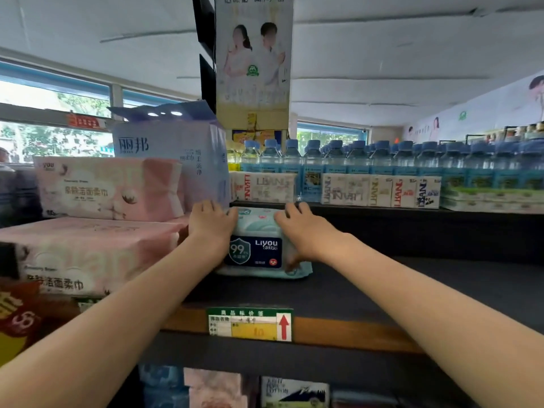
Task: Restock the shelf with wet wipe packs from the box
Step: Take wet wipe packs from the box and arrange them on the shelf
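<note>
A light-teal wet wipe pack (pixel 255 248) with a dark blue "Liyou 99" label stands on the dark top shelf (pixel 412 287). It looks like a small stack, with another teal pack's edge under it. My left hand (pixel 209 223) grips its left side, fingers curled over the top. On the right side, my right hand (pixel 300 231) holds it with the thumb low on the front. The box is not in view.
Pink tissue packs (pixel 88 251) are stacked directly left of the pack, with a pale blue tissue bundle (pixel 173 154) behind. Small boxed tissues (pixel 379 191) and blue-capped water bottles (pixel 382 157) line the back. A green price tag (pixel 250 323) hangs on the shelf edge.
</note>
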### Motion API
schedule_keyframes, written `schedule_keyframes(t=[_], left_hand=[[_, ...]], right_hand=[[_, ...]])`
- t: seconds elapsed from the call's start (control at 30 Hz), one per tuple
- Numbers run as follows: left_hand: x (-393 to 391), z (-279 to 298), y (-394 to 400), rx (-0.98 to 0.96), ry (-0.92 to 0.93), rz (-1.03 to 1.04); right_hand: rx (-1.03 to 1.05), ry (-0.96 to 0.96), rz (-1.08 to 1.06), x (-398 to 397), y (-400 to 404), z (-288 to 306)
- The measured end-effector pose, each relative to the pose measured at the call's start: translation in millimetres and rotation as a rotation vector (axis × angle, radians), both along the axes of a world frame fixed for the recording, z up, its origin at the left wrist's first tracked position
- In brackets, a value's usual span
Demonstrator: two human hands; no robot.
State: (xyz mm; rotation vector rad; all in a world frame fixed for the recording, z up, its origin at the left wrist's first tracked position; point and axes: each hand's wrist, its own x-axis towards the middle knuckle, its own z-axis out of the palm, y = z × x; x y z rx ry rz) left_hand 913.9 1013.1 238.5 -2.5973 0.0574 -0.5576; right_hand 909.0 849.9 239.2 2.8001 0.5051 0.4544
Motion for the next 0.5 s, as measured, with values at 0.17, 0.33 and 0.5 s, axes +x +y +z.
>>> schedule_keyframes(t=[0.17, 0.33, 0.5], left_hand=[[-12.2, 10.4, -3.2, -0.01, 0.0, -0.08], [-48.6, 15.5, -23.8, -0.195, -0.139, -0.402], [-112.1, -6.5, -79.0, -0.412, -0.175, -0.851]], right_hand=[[0.046, 0.021, -0.017, -5.3, 4.9, 4.8], [0.243, -0.121, -0.131, -52.2, -14.8, 5.9], [0.549, -0.362, -0.379, -148.6, -61.1, -8.1]])
